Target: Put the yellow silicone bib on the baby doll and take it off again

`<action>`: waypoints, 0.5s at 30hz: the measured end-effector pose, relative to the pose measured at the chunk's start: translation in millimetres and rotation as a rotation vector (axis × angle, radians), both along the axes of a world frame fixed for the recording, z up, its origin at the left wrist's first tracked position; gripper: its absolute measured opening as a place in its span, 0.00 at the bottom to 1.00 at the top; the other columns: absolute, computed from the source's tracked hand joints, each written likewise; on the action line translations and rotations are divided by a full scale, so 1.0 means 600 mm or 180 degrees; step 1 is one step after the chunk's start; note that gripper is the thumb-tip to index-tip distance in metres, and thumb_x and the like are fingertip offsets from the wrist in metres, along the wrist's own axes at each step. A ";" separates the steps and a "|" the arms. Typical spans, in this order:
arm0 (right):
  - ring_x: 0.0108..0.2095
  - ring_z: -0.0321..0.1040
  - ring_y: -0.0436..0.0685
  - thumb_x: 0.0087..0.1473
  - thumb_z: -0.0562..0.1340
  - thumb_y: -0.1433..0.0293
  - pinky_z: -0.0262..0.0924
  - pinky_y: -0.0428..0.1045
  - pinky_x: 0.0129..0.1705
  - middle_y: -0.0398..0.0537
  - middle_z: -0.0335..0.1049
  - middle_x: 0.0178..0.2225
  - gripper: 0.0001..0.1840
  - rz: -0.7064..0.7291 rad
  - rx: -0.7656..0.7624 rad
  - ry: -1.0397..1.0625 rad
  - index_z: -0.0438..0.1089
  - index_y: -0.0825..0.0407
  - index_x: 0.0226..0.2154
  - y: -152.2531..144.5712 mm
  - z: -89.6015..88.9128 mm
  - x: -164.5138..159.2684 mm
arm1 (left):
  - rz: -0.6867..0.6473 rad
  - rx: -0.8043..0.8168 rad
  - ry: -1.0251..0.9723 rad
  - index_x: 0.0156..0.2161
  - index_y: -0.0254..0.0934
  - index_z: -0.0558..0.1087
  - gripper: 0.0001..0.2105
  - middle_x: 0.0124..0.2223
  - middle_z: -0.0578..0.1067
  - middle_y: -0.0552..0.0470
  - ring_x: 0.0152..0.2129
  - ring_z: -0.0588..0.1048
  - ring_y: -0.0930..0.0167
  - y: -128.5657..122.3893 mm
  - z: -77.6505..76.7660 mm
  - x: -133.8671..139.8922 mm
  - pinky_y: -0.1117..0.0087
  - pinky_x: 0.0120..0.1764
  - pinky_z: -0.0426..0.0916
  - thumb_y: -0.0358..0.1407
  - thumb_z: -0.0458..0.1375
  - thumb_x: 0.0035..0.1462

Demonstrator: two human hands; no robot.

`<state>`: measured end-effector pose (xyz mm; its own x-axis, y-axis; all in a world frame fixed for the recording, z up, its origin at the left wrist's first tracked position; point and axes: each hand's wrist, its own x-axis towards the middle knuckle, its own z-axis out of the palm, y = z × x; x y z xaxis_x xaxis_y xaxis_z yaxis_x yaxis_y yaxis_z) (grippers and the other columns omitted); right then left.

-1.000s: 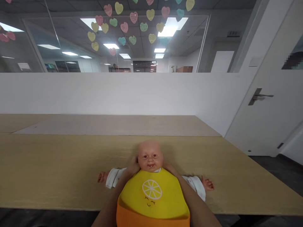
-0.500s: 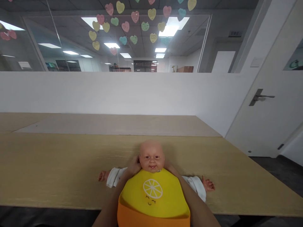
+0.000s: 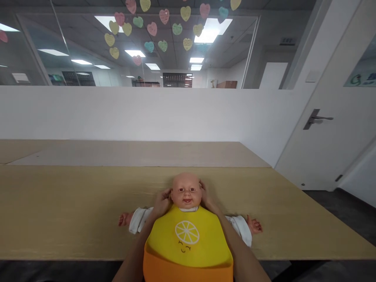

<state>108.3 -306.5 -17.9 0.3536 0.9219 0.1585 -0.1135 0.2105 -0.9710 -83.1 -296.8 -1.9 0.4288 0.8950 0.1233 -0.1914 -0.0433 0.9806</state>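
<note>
A bald baby doll [image 3: 187,190] lies on its back on the table, arms in white sleeves stretched out to both sides. Over its chest spreads a yellow bib [image 3: 188,235] with a white citrus slice, a smiling face and an orange pocket. My left hand [image 3: 162,203] curls in beside the doll's neck, its fingertips hidden behind the head. On the other side, my right hand [image 3: 208,199] reaches up by the ear, fingers bent and partly hidden. What the fingers grip behind the neck cannot be seen. The bib's neck ends are hidden too.
The wooden table [image 3: 58,211] runs across the view, with a paler board [image 3: 141,153] along its back. Behind it stand a white wall [image 3: 123,113] and a window with heart-shaped notes. At right is a white door with a metal handle [image 3: 316,118].
The doll's white collar now shows under its chin. My right fingers have come into view beside the ear, and more of my left hand shows. The whole view has shifted slightly.
</note>
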 end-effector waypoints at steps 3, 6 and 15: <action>0.26 0.64 0.53 0.37 0.59 0.57 0.60 0.48 0.31 0.44 0.69 0.22 0.14 -0.0255 0.0033 -0.0184 0.64 0.50 0.24 -0.003 -0.002 0.003 | -0.0006 -0.0016 -0.0093 0.34 0.35 0.79 0.16 0.36 0.81 0.49 0.45 0.74 0.60 0.002 -0.001 -0.002 0.60 0.51 0.66 0.31 0.57 0.35; 0.26 0.64 0.54 0.39 0.58 0.55 0.59 0.48 0.29 0.46 0.70 0.23 0.15 -0.0437 0.0020 -0.0363 0.64 0.50 0.24 -0.003 -0.006 0.006 | 0.0012 -0.0059 -0.0081 0.34 0.37 0.79 0.16 0.39 0.81 0.49 0.45 0.74 0.60 0.001 0.001 -0.003 0.61 0.51 0.66 0.31 0.58 0.35; 0.25 0.63 0.54 0.43 0.56 0.54 0.58 0.47 0.27 0.45 0.68 0.22 0.16 -0.0590 -0.0003 -0.0631 0.61 0.49 0.23 -0.004 -0.009 0.007 | 0.0578 -0.0315 0.0114 0.35 0.38 0.80 0.17 0.41 0.81 0.48 0.45 0.74 0.58 -0.002 0.002 -0.004 0.64 0.44 0.69 0.34 0.60 0.35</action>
